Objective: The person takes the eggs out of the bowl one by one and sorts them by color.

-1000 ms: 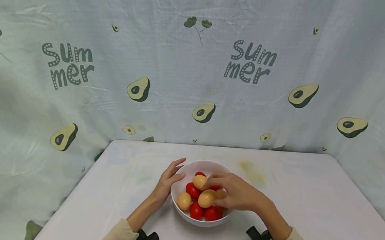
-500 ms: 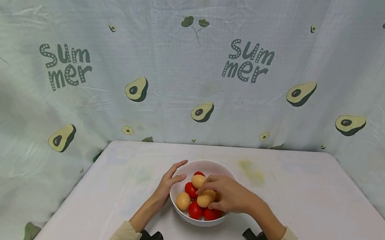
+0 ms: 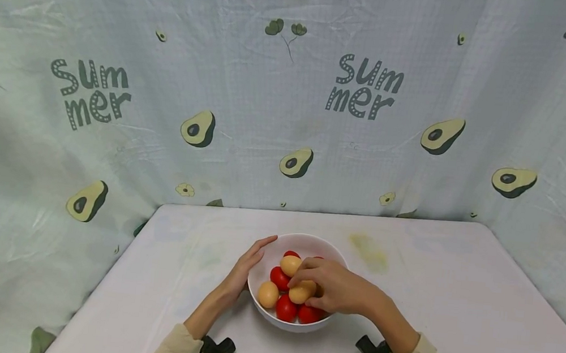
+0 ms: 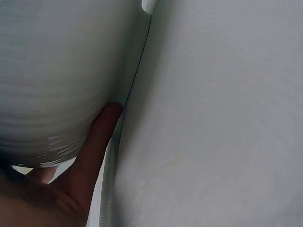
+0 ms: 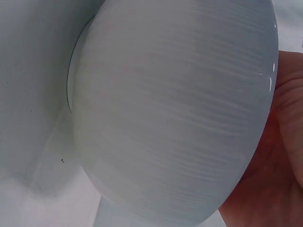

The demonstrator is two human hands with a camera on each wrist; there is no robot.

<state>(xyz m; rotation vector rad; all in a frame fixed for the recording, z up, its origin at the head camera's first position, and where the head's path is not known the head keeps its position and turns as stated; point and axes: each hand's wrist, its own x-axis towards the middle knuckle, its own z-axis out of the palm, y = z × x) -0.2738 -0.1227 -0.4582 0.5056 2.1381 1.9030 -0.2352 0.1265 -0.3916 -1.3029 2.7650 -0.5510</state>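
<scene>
A white bowl on the table holds several light-brown eggs and several smooth red round things, which look like small tomatoes. My right hand reaches into the bowl from the right. Its fingers and thumb pinch a brown egg among the others. Another egg and a red round thing lie close by. With its fingers extended, my left hand rests against the bowl's left side. The left wrist view shows a finger along the outer wall. In the right wrist view the bowl hides most of my right hand.
The white table spreads out around the bowl, with a faint yellow-green stain behind it to the right. A pale curtain with avocado prints stands along the back. Black wrist mounts sit below both sleeves.
My right hand's fingers have shifted left and closed over the front brown egg. The left hand stays at the bowl's left side, its thumb drawn back from over the rim.
</scene>
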